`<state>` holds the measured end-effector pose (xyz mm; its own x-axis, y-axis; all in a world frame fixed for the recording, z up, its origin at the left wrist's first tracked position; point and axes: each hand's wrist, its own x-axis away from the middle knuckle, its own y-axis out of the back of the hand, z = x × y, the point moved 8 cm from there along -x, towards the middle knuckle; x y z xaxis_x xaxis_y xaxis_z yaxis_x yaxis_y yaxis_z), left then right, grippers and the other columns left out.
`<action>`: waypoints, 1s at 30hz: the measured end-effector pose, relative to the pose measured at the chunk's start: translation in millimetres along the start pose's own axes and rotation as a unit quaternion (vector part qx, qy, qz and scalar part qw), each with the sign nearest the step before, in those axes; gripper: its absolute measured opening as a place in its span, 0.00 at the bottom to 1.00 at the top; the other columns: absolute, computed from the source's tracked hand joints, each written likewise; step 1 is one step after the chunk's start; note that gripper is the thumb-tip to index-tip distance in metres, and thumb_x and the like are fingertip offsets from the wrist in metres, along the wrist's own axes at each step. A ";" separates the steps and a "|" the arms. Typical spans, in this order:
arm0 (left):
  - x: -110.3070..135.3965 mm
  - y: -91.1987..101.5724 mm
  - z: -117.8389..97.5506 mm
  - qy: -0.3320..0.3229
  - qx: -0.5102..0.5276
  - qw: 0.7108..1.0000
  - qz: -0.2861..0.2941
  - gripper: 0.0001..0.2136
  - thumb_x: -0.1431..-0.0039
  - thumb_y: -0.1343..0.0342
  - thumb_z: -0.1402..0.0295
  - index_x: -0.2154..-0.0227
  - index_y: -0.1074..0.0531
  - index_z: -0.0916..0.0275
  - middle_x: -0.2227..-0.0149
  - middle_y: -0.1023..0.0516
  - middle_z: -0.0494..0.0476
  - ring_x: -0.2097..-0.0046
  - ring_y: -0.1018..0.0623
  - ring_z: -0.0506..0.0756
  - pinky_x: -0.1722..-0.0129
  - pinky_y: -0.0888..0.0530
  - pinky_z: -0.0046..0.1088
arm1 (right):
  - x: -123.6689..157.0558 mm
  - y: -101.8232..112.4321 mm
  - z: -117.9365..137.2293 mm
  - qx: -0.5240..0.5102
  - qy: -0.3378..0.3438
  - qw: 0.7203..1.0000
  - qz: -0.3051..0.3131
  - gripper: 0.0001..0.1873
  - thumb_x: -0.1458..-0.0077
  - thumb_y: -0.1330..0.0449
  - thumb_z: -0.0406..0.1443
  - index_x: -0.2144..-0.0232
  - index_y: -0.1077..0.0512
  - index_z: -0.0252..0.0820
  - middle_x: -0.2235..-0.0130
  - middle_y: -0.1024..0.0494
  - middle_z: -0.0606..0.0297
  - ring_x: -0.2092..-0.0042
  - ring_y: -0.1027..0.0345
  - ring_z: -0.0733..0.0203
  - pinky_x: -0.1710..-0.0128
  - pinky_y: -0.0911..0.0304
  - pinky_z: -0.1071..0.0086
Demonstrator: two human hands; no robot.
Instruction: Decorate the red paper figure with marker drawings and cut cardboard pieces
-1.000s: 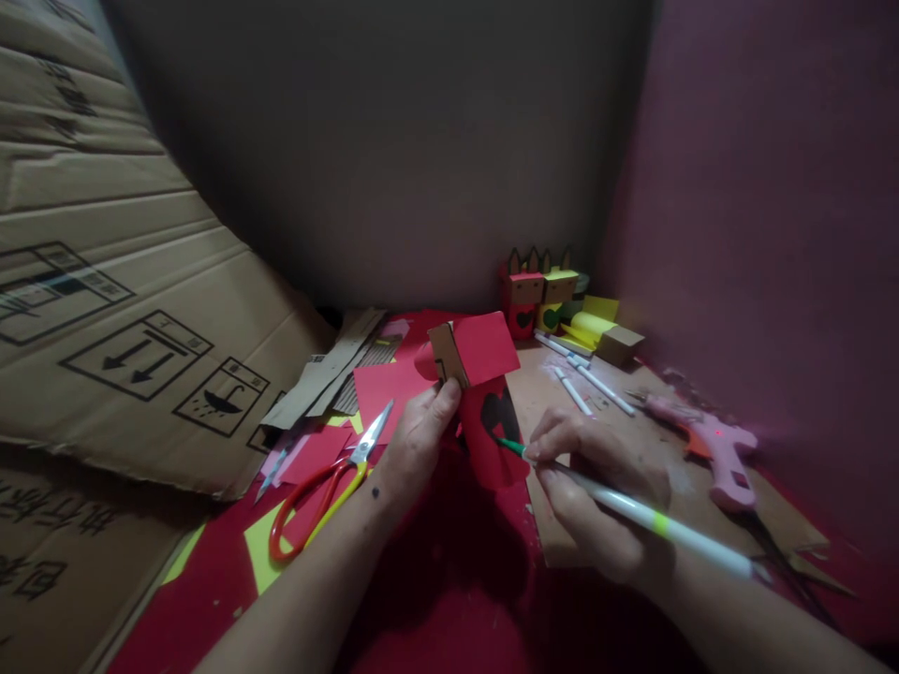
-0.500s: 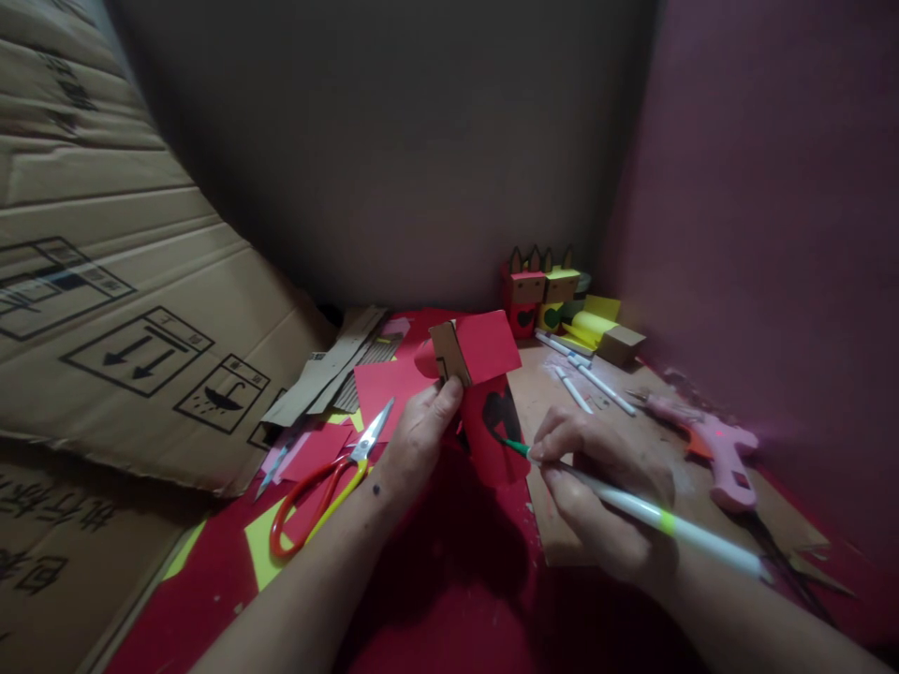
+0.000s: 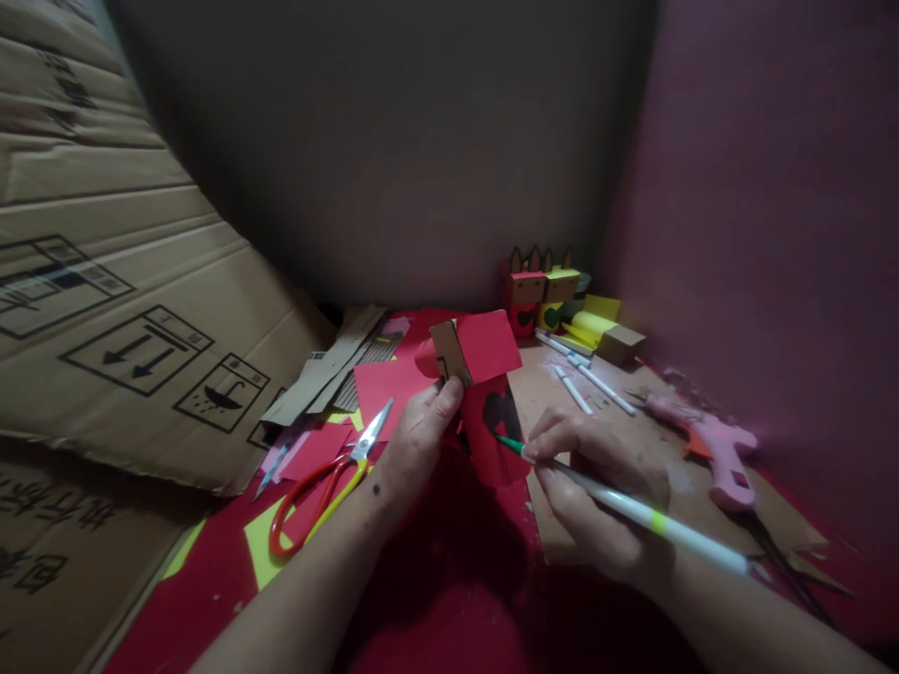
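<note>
My left hand (image 3: 420, 438) grips a small cardboard figure covered in red paper (image 3: 481, 374), thumb pressed on its side just under the boxy head. A dark heart shape shows on the red body. My right hand (image 3: 596, 487) is closed around a white marker (image 3: 639, 510) with a green tip. That tip touches the red body just below the dark shape. Both hands hover low over the red work surface.
Red-and-yellow scissors (image 3: 324, 479) lie left of my left hand on red and yellow paper scraps. A pink glue gun (image 3: 716, 447) rests at the right. Finished figures (image 3: 537, 290), loose markers (image 3: 586, 374) and a yellow roll stand at the back. A large cardboard sheet (image 3: 119, 318) leans on the left.
The marker tip has shifted slightly on the red body. The left hand and figure have stayed put.
</note>
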<state>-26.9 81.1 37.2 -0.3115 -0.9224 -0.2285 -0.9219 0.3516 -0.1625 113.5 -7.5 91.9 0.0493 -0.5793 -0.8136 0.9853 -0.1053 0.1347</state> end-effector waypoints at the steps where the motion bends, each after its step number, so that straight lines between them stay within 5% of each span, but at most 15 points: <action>1: 0.0 0.2 0.7 0.005 -0.004 1.000 0.000 0.22 0.39 0.48 0.49 0.59 0.24 0.65 0.61 0.20 0.61 0.59 0.23 0.61 0.56 0.27 0.38 | -0.2 0.5 0.8 0.001 -0.001 1.000 0.000 0.11 0.52 0.46 0.23 0.71 0.31 0.43 0.74 0.29 0.65 0.73 0.33 0.61 0.75 0.41 0.66; 30: 0.6 -1.8 0.8 0.007 -0.032 0.999 0.009 0.21 0.37 0.50 0.51 0.59 0.25 0.67 0.61 0.21 0.60 0.59 0.24 0.60 0.57 0.28 0.36 | 1.3 -0.4 -2.8 0.015 -0.009 1.000 -0.002 0.11 0.50 0.46 0.23 0.70 0.31 0.42 0.73 0.28 0.66 0.71 0.32 0.62 0.73 0.42 0.67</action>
<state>-25.2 80.1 36.6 -0.3309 -0.9182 -0.2179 -0.9289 0.3576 -0.0962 113.7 -6.0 89.1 0.0425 -0.5937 -0.8036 0.9799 -0.1321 0.1494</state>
